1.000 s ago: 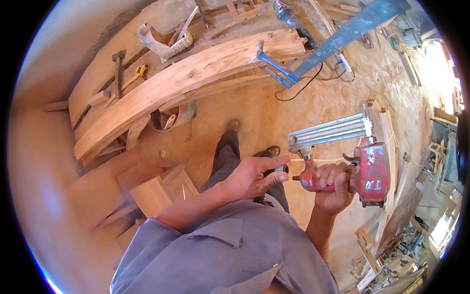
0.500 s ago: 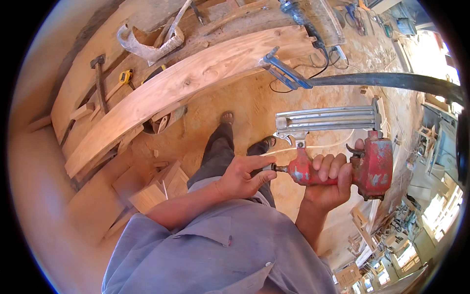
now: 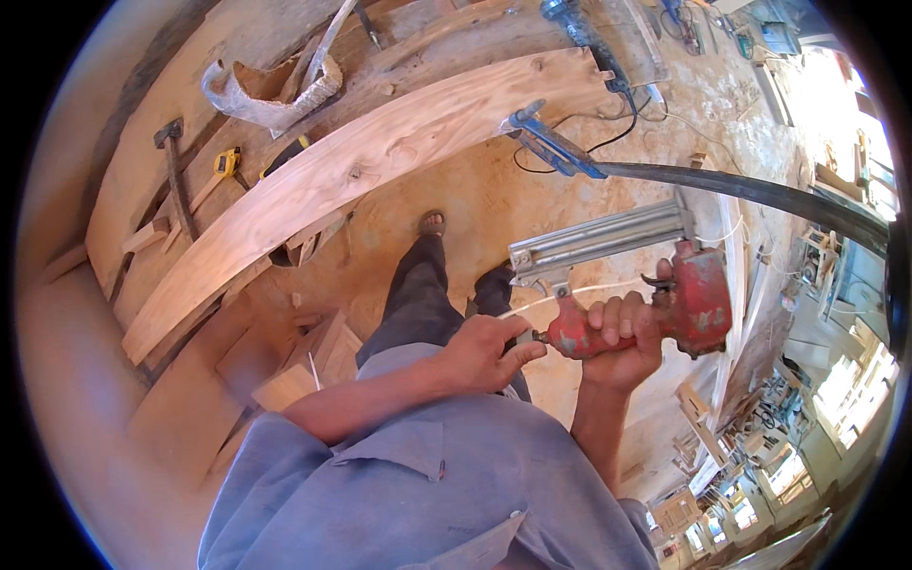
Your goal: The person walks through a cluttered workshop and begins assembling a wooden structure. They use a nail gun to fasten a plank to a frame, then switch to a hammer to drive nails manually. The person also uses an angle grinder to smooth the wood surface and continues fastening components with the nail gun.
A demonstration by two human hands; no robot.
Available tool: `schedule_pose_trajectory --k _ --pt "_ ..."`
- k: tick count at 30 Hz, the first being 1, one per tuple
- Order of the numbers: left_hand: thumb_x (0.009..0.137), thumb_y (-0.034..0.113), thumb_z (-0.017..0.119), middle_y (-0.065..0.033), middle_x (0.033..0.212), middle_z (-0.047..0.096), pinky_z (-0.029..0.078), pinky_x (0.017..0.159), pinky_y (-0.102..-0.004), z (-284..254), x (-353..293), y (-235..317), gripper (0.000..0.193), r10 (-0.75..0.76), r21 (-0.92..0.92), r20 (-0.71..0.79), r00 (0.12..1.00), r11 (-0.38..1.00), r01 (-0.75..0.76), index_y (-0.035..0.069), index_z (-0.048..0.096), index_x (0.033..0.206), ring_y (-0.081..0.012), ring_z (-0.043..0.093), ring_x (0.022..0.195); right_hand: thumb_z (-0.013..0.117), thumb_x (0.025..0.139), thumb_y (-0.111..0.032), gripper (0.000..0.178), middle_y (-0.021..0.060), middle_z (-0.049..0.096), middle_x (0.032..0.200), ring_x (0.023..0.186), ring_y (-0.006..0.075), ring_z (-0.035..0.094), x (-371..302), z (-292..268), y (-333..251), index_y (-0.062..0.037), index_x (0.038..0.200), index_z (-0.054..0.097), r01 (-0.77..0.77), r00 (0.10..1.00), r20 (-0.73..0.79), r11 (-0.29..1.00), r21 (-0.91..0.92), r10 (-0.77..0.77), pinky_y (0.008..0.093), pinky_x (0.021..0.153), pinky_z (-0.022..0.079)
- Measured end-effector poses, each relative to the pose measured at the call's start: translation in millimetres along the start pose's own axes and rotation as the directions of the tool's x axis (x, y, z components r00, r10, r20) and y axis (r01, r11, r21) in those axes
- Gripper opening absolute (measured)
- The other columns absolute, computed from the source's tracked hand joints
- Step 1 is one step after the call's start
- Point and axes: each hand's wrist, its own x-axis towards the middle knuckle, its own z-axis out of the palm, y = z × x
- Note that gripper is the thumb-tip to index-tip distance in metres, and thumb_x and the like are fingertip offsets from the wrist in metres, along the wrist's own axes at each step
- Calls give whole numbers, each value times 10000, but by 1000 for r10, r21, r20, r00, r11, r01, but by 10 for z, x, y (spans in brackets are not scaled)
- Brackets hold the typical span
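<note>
A worn red pneumatic nail gun (image 3: 701, 302) with a long silver magazine (image 3: 598, 245) is held in front of my body, to the right. My right hand (image 3: 622, 337) is wrapped round its handle, just below the trigger. At the handle's end, my left hand (image 3: 489, 353) pinches the hose coupling (image 3: 522, 340) between thumb and fingers, and the coupling meets the gun's air fitting. A pale hose (image 3: 579, 290) passes behind the gun. Part of the coupling is covered by my fingers.
A long wooden board (image 3: 380, 161) lies across the workbench, with a blue clamp (image 3: 551, 142) at its right part. On the bench are a hammer (image 3: 176, 176), a yellow tape measure (image 3: 227, 162) and a blue power tool (image 3: 584, 33). Wood offcuts (image 3: 318, 361) lie at lower left.
The nail gun and my right hand have shifted a little left, and the magazine now tilts up to the right. My left hand stays at the coupling. The view has moved slightly.
</note>
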Motion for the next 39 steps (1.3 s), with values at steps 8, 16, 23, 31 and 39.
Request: schedule_pose_trajectory --k 8,16,23,31,39 --pt "1025 409 581 3 599 388 368 529 -348 106 -116 -219 481 -186 -606 537 823 594 529 17 486 763 -119 393 566 543 990 -138 292 -33 378 674 561 90 406 -104 -142 73 -70 1273 520 -130 991 47 977 167 124 332 656 456" --pt "983 338 635 -137 679 554 442 637 -388 167 -89 -439 353 -114 -208 238 965 964 165 -1 605 890 -202 527 650 601 912 -16 426 9 464 651 527 152 490 -172 -62 302 -32 1324 497 -95 986 -136 995 -18 92 389 634 502" --pt "951 253 668 -167 843 674 508 714 -374 65 -65 -850 240 -109 309 304 946 951 10 17 682 992 -281 671 821 681 884 23 198 29 544 613 512 133 543 -108 -159 747 -70 766 552 -274 953 -253 830 -486 167 313 498 463" --pt "899 133 674 -187 905 657 500 749 -444 -1284 481 -775 165 298 538 -541 787 841 51 22 687 1021 -373 621 868 727 827 -126 149 21 594 593 491 110 545 542 -125 750 -31 763 632 -125 990 -89 400 -908 109 320 472 427" --pt "956 359 577 -164 1133 660 395 960 -525 -2047 1540 -1021 464 536 809 -582 612 456 370 103 545 1342 -355 560 1113 707 806 -80 224 21 557 538 435 103 511 1007 129 767 -30 629 579 -209 971 -139 410 -888 193 318 399 378"
